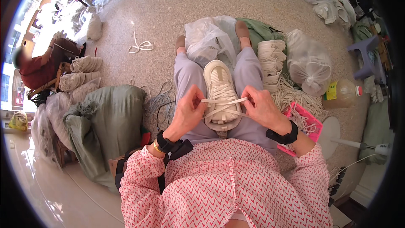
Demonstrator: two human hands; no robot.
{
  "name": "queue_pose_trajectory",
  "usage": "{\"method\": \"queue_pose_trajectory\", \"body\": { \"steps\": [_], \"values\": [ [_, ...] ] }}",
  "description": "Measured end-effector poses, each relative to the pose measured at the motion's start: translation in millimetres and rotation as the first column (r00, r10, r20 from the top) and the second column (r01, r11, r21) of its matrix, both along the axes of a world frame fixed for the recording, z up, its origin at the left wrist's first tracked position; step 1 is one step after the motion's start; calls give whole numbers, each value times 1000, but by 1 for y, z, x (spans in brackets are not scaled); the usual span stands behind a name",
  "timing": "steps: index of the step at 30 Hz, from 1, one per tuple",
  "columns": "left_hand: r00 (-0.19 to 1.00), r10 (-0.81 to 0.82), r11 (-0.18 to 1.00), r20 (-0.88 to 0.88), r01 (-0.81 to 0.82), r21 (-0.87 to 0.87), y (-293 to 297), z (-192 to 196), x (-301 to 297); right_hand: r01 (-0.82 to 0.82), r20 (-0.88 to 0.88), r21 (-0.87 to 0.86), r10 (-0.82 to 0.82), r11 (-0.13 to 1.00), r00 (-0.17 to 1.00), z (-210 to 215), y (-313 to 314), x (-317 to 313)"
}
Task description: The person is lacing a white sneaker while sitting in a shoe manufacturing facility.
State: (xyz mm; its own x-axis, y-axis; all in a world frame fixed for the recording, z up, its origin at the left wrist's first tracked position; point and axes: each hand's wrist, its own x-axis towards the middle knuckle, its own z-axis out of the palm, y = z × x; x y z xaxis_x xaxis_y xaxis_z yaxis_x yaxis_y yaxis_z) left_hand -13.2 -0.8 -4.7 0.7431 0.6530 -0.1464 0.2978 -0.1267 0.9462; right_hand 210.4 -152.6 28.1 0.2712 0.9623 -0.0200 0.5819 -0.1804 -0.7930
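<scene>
A cream lace-up sneaker (pixel 218 74) rests between my thighs on my lap, its toe pointing away from me. White shoelace (pixel 223 101) runs in crossed rows up its front. My left hand (pixel 189 109) pinches one part of the lace at the shoe's left side. On the other side my right hand (pixel 265 109) pinches another part between thumb and fingers. The lace is drawn out sideways between both hands, above the shoe's opening. Whether each hand holds a loose end or a loop cannot be made out.
Stacked cream shoes (pixel 272 59) stand right of my leg, beside a heap of laces (pixel 295 90) and a pink basket (pixel 310 120). Further right are a bottle of yellowish liquid (pixel 344 94) and a purple stool (pixel 366 55). At left are a green sack (pixel 112 122) and a seated person (pixel 40 67).
</scene>
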Motion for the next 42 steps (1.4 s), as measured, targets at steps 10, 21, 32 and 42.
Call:
{"method": "queue_pose_trajectory", "body": {
  "steps": [10,21,32,42],
  "values": [
    [999,38,999,5,-39,38,4,-9,-7,-29,390,9,24,1000,921,-10,-2,2],
    [993,-73,973,97,50,228,-19,17,-21,67,59,-92,-62,993,996,17,-32,-9],
    [982,-168,915,-81,186,359,-15,41,-27,-14,-48,-10,13,1000,999,21,-46,-10],
    [956,-191,753,-222,288,592,4,68,-48,134,211,130,-159,983,965,33,-58,7]
  ]
}}
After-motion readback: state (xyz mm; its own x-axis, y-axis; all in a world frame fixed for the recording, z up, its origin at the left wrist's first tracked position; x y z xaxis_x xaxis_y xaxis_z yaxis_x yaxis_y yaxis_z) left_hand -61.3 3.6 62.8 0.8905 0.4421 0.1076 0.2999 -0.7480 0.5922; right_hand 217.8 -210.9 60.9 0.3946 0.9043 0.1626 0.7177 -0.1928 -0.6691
